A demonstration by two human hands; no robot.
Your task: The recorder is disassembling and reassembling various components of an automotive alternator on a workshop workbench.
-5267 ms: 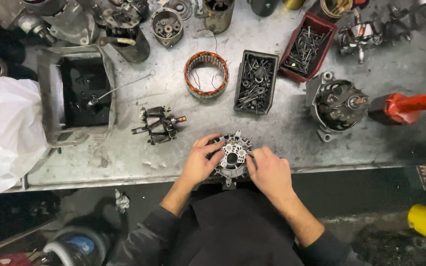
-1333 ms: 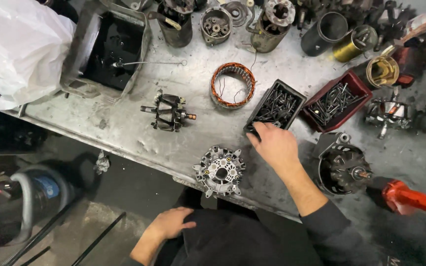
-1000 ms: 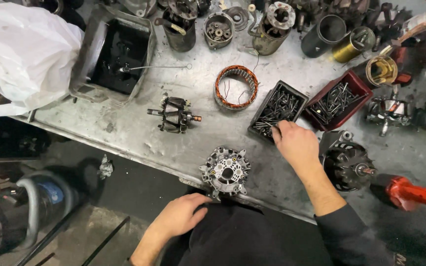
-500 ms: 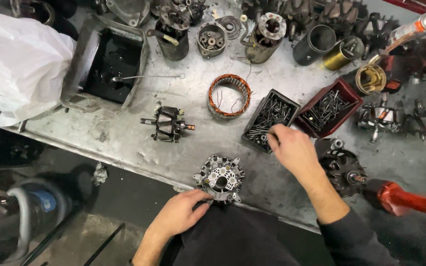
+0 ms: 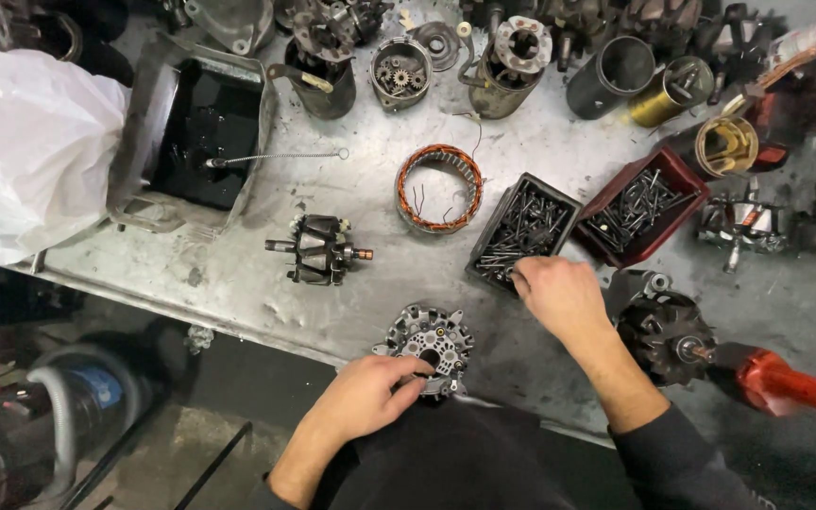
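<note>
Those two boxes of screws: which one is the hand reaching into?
The black box, left of the red box; the right hand has its fingers at the black box's near edge.

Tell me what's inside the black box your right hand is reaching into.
The black box holds a heap of dark bolts and screws. The right hand covers its near corner, so whatever the fingertips touch there is hidden.

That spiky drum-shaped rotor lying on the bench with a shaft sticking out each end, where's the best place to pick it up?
Probably by the wide clawed body of the rotor, pinched across its middle from above. It lies on its side on the workbench, shaft ends pointing left and right, so the top is open and nothing crowds it. The thin shaft stubs offer less to hold, and one carries a copper-coloured ring best left untouched.
</note>
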